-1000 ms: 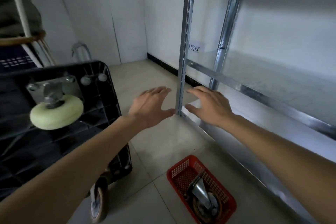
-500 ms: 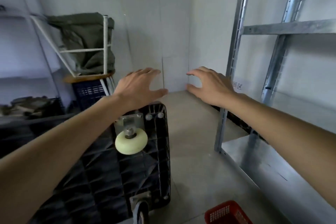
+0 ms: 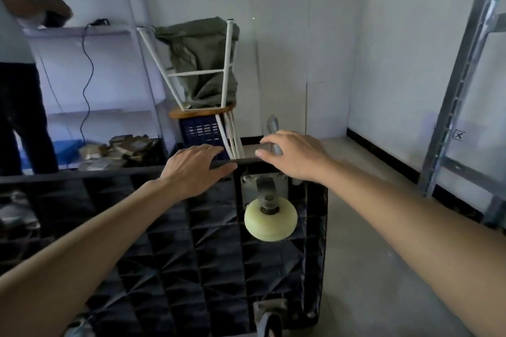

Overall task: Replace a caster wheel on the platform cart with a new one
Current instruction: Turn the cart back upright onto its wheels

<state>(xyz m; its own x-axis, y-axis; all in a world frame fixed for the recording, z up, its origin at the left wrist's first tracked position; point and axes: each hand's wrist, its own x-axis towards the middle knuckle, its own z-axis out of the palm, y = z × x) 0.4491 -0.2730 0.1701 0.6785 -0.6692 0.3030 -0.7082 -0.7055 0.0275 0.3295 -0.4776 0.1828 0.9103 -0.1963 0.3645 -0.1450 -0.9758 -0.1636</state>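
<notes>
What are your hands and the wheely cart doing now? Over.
Left hand and right hand open, reaching over the cart's top edge. Platform cart tipped up, pale caster wheel still mounted. Nothing blocking it.

white walls (image 3: pixel 315 22), metal shelving (image 3: pixel 462 85)

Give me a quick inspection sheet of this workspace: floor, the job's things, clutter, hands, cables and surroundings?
Surface: tiled floor.
Job's things: black cart tipped up, underside showing; pale wheel bolted on; grey wheel at bottom edge.
Clutter: upturned stool with green cloth, blue crate.
Hands: left hand and right hand open at the cart's top edge.
Cables: black cable hanging from a shelf.
Surroundings: metal rack on the right, another person at left.
</notes>
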